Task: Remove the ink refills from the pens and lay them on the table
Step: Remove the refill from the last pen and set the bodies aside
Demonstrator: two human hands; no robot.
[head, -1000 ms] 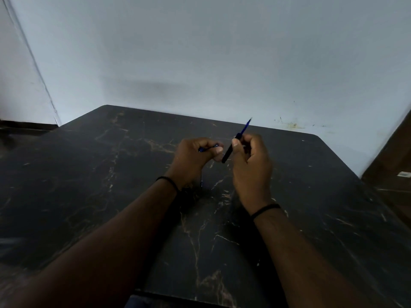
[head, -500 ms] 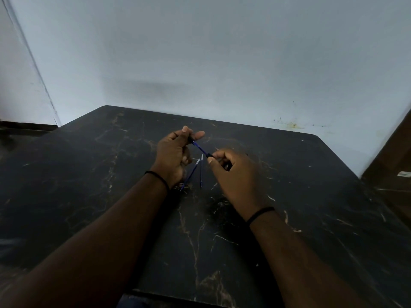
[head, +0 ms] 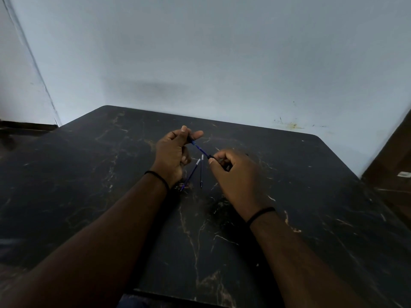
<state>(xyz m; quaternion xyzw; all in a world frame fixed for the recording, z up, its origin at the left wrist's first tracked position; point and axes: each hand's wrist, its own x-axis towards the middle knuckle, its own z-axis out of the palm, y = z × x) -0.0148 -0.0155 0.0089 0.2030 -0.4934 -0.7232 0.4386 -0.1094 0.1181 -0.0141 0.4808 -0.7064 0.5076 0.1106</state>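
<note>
Left hand (head: 172,152) above table (head: 89,174), thumb and forefinger pinching dark end of blue refill (head: 201,149). Right hand (head: 235,172) curled round pen barrel (head: 222,162), pinching it at its mouth; refill spans gap between hands. Two refills (head: 195,172) lie on table beneath, side by side, near ends diverging.

Hands (head: 175,152) have drawn apart, baring the blue refill (head: 200,149).

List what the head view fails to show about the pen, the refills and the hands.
- Pen, head view: both ends hidden inside the left hand and right hand.
- Left refill: lower end hidden behind the left wrist.
- Right refill: tip too small and dark to make out.
- Right palm: faces away.
</note>
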